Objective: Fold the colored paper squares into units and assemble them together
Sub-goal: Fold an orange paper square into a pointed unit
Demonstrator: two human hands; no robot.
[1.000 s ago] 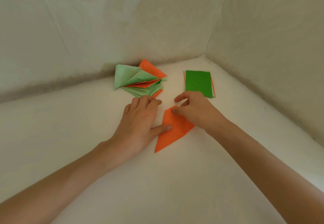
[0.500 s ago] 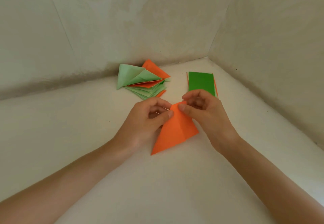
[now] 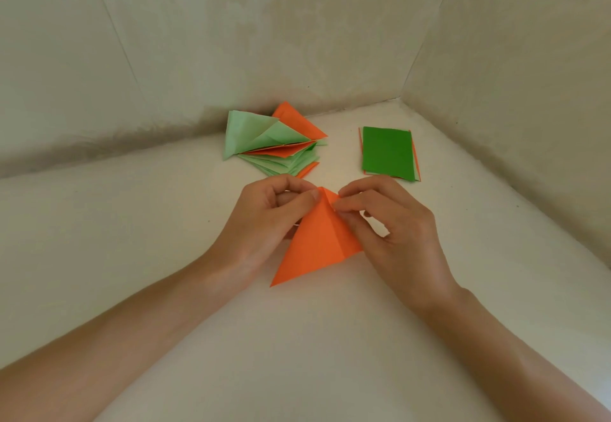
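A folded orange paper unit point(image 3: 314, 246) is held just above the pale floor, its long point aimed down-left and a crease running down its middle. My left hand point(image 3: 264, 223) pinches its top corner from the left with thumb and fingers. My right hand point(image 3: 393, 233) pinches the same top corner from the right. Behind them lies a pile of finished light green and orange folded units point(image 3: 271, 144). To the right lies a flat stack of paper with a dark green sheet on top point(image 3: 388, 152) and orange edges showing beneath.
The pale floor point(image 3: 132, 239) meets a back wall point(image 3: 231, 41) and a right wall point(image 3: 529, 91), forming a corner just behind the paper stack. Both forearms reach in from the bottom of the view.
The orange unit lay flat under both hands a second ago. Both hands have since lifted its top end and pinch it, with the unit now tented along its crease.
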